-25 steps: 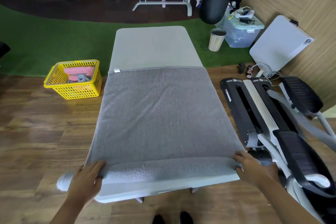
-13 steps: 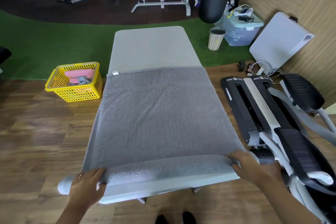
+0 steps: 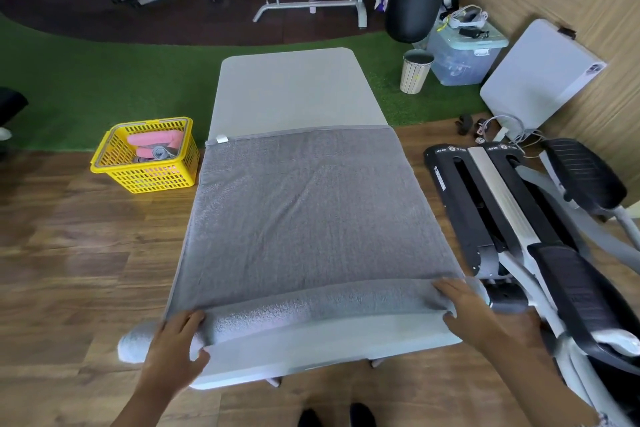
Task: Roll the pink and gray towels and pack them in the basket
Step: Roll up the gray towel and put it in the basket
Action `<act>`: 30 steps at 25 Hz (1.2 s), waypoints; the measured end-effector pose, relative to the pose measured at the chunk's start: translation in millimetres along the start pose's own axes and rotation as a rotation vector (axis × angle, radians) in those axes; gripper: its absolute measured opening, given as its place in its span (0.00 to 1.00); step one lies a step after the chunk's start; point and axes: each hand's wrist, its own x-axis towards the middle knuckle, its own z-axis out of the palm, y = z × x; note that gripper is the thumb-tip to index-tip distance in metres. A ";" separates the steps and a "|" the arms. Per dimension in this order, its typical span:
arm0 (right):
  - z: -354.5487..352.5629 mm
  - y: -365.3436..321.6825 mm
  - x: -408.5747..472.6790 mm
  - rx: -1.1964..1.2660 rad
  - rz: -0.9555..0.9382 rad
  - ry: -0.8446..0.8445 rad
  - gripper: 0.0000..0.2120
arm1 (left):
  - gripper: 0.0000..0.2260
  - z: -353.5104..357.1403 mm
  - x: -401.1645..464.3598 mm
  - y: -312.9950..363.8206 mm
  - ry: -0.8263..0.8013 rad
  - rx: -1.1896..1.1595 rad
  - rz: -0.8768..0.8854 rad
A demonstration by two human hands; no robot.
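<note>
Here the left hand (image 3: 178, 343) and right hand (image 3: 465, 305) clamp the gray towel (image 3: 304, 211) roll's two ends — keeping it even. The basket (image 3: 114, 177) waits left of the table (image 3: 294, 87).

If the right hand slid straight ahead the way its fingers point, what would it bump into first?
Probably just more gray towel: the right hand points up and left along the table, where nothing else stands.

- The left hand (image 3: 175, 348) lies palm down, fingers spread forward and thumb tucked beneath (gripping the roll's left end).
- The right hand (image 3: 467, 305) mirrors it, far across from the left, fingers curled over the roll's right end.
- Both forearms reach forward.
</note>
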 end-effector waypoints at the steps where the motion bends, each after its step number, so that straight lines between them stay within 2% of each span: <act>1: -0.8 -2.3 0.7 0.007 0.001 0.021 0.26 | 0.25 2.6 0.7 0.7 0.007 0.006 -0.017; 4: -4.9 -13.0 0.7 0.011 0.009 0.080 0.19 | 0.22 -4.7 3.4 11.0 0.017 0.004 -0.041; 8: -18.2 -12.6 2.8 -0.084 0.075 0.004 0.10 | 0.21 -17.1 4.9 6.1 -0.014 0.042 -0.069; 10: -22.6 -12.6 4.5 -0.081 0.102 0.012 0.11 | 0.22 -19.7 8.8 4.1 0.005 0.019 -0.050; 14: -8.4 -18.1 7.6 -0.025 -0.045 0.177 0.17 | 0.16 -18.3 13.8 16.9 0.137 -0.027 0.004; 17: -6.0 -21.5 2.4 0.041 0.016 0.104 0.17 | 0.18 -4.5 10.4 16.6 0.195 -0.041 0.030; 21: -6.2 -16.4 -0.2 0.004 -0.020 0.007 0.25 | 0.24 3.7 5.0 14.4 0.117 -0.012 0.051; 26: -16.1 -24.5 0.0 -0.021 0.097 -0.032 0.11 | 0.17 -10.8 8.3 16.0 0.039 -0.032 -0.010; 28: -21.4 -28.1 2.1 -0.083 0.134 -0.040 0.12 | 0.16 -18.8 15.0 13.2 0.009 -0.082 -0.092; 30: -22.8 -30.4 6.4 -0.106 0.083 0.015 0.16 | 0.16 -23.5 23.3 12.5 0.044 -0.093 -0.101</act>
